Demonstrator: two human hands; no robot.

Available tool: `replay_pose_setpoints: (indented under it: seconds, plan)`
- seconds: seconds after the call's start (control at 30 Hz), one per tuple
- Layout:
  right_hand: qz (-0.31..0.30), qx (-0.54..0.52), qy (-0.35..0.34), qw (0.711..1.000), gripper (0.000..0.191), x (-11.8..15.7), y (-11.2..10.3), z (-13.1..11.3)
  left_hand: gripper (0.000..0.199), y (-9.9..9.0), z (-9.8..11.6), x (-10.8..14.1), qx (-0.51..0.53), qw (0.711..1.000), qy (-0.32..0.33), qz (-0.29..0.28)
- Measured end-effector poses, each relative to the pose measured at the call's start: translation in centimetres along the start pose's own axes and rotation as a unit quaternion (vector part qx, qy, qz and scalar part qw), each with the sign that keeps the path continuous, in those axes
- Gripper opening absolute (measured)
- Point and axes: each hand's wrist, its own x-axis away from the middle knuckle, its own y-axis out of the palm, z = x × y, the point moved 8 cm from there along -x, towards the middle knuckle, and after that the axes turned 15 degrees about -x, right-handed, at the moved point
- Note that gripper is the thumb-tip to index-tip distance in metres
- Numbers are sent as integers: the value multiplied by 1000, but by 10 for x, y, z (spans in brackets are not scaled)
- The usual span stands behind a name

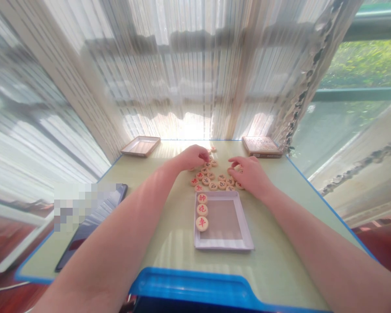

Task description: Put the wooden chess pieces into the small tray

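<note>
Round wooden Chinese chess pieces (210,175) with red or dark characters lie in a loose cluster on the table. Over the far part of this cluster, my left hand (195,157) has its fingers curled down and together; what they hold, if anything, is hidden. At the cluster's right side is my right hand (249,174), its index finger stretched forward and its thumb apart, close to a piece (230,171). A shallow white-rimmed box tray (246,224) sits nearer me. Along its left wall, three red-marked pieces (202,210) form a column, faces up.
A second shallow tray (140,146) rests at the table's far left, and a flat patterned box (261,147) at the far right. On the left lies a dark tablet (84,237). The table (169,248) has blue edges; sheer curtains (189,69) hang behind it.
</note>
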Motion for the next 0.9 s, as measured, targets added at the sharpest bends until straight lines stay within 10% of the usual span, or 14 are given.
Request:
replay_pose_setpoints:
  seconds: [0.27, 0.4, 0.6, 0.9]
  plan:
    - [-36, -36, -49, 997, 21, 2, 8, -11, 26, 3, 5, 1, 0, 1000, -1, -11]
    - [40, 12, -11, 999, 31, 0, -8, 1, 25, 2, 7, 2, 4, 1000, 4, -13]
    - [-22, 64, 48, 997, 29, -1, 3, 11, 24, 3, 8, 1, -2, 1000, 8, -9]
    - [19, -15, 60, 998, 22, -1, -2, 7, 25, -14, -17, -2, 14, 990, -73, 116]
